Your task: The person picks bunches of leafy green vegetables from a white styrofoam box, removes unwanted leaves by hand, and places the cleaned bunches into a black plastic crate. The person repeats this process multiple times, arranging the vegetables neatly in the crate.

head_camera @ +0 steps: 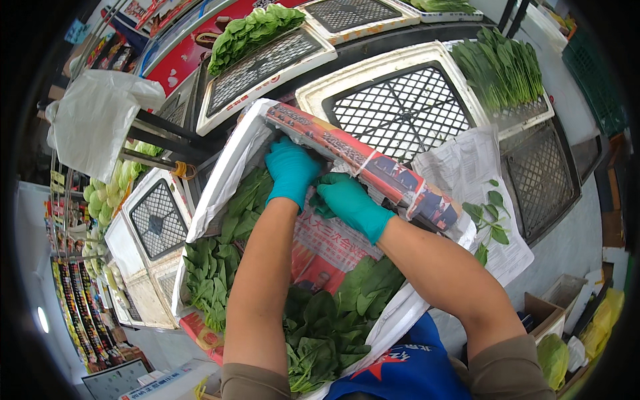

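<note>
A white foam box (225, 170) lined with newspaper (325, 240) stands tilted before me, with leafy greens inside. My left hand (291, 170), in a turquoise glove, reaches into its far corner; the fingertips are hidden. My right hand (352, 205), in a green glove, is bent close beside it near the far wall, its fingers partly hidden by dark leaves or shadow. Whether either hand grips something cannot be told. Dark spinach-like leaves (320, 320) lie at the near side, a leafy bunch (212, 275) at the left. Printed paper with pictures (350, 150) covers the far rim.
Beyond the box, white foam trays with black plastic grids (405, 112) line a sloped stand. Upright greens (500, 70) and lettuce (255, 32) sit on others. Loose sprigs (492, 215) lie on newspaper (460, 155) at the right. Plastic bags (100, 115) hang at the left.
</note>
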Demonstrator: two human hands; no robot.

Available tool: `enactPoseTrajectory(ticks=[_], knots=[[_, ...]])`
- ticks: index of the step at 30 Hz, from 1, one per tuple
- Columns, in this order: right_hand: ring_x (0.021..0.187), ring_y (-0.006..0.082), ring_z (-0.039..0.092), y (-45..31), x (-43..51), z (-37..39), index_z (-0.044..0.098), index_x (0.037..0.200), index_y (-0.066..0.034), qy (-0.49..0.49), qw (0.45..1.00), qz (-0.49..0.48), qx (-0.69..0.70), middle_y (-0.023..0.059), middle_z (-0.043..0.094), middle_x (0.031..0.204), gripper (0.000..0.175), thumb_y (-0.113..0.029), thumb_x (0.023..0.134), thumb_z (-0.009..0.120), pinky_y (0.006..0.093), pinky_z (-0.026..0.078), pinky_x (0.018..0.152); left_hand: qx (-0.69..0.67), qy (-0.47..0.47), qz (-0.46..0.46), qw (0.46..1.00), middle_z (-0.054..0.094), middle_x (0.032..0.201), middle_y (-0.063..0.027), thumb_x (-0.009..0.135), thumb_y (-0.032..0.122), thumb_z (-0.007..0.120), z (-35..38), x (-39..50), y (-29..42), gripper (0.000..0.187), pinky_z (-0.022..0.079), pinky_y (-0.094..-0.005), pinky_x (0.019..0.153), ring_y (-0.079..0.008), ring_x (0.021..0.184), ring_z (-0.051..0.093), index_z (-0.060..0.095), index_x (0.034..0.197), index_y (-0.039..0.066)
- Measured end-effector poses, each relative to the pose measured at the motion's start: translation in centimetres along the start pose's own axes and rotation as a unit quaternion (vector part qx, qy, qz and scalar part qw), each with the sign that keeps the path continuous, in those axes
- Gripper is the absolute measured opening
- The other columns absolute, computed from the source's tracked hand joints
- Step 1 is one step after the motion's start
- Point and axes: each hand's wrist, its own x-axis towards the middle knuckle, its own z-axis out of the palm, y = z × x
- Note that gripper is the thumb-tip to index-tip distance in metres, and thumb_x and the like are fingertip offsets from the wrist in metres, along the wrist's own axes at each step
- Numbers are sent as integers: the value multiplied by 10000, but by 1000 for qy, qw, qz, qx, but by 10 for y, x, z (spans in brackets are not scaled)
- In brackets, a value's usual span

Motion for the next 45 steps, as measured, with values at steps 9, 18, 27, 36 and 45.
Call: enactPoseTrajectory(ticks=[9, 18, 27, 36, 45], knots=[[829, 197, 650, 2, 21, 7, 579, 1089, -27, -1, 995, -7, 101, 109, 659, 896, 216, -186, 960, 508, 334, 541, 745, -214, 96, 37, 971, 651, 973, -179, 748, 353, 735, -25, -34, -36, 439, 519, -432, 780, -339, 903, 646, 654, 1028, 25], [750, 204, 615, 17, 100, 36, 597, 1000, -28, 65, 966, -124, 216, 106, 627, 883, 171, -158, 906, 536, 318, 514, 660, -370, 203, 43, 906, 659, 985, -120, 759, 232, 784, -28, -71, -42, 406, 541, -348, 766, -233, 865, 671, 647, 1084, 33], [744, 191, 623, -2, 110, 45, 600, 1018, -93, -51, 926, -62, 369, 91, 629, 900, 163, -224, 932, 560, 310, 532, 626, -275, 259, 87, 922, 616, 1032, -157, 725, 244, 781, -28, -75, -44, 492, 500, -409, 832, -318, 969, 612, 641, 1148, 36], [906, 234, 645, -7, 96, 49, 591, 1106, -66, -25, 911, -89, 402, 105, 648, 1035, 251, -234, 923, 623, 372, 543, 821, -235, 214, 59, 946, 458, 1351, -265, 726, 325, 778, -17, -99, -56, 851, 384, -478, 1021, -410, 1215, 462, 396, 1401, -25], [971, 255, 633, -6, 108, 42, 600, 1120, -76, -128, 894, -41, 427, 115, 646, 1087, 221, -188, 930, 599, 388, 530, 861, -169, 171, 40, 970, 384, 1428, -237, 703, 348, 777, -20, -100, -61, 984, 331, -481, 1067, -399, 1283, 397, 273, 1459, -32]])
